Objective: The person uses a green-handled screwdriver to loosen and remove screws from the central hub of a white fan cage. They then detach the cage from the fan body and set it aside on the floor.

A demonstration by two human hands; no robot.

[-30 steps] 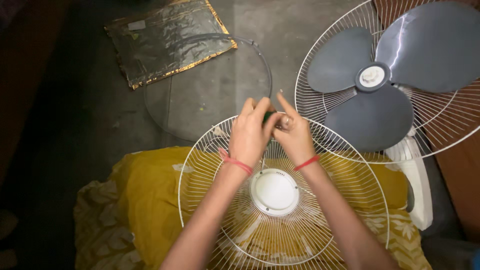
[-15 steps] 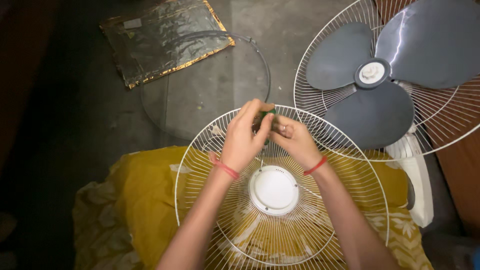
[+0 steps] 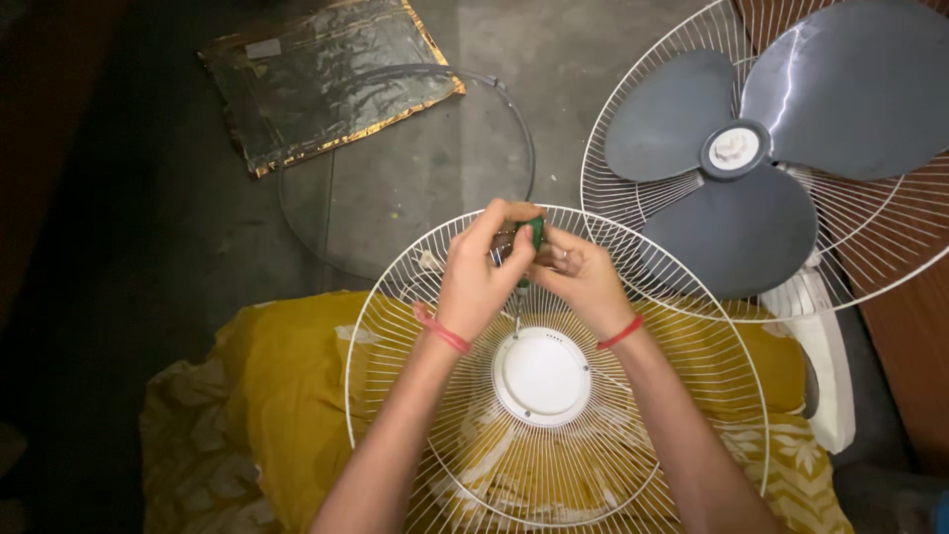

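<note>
Both hands, the left hand (image 3: 479, 277) and right hand (image 3: 583, 277), close their fingers around a small green tool (image 3: 535, 234) at the far rim of the white fan guard (image 3: 415, 287), which lies on yellow cloth (image 3: 282, 381), near the grey-bladed fan (image 3: 736, 188) on the right.

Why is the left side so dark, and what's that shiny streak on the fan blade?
Head view: light falls in the middle, on the hands and white fan guard; the floor at left fades into shadow. The streak is glare on the grey blade. The foil sheet glints too.
</note>
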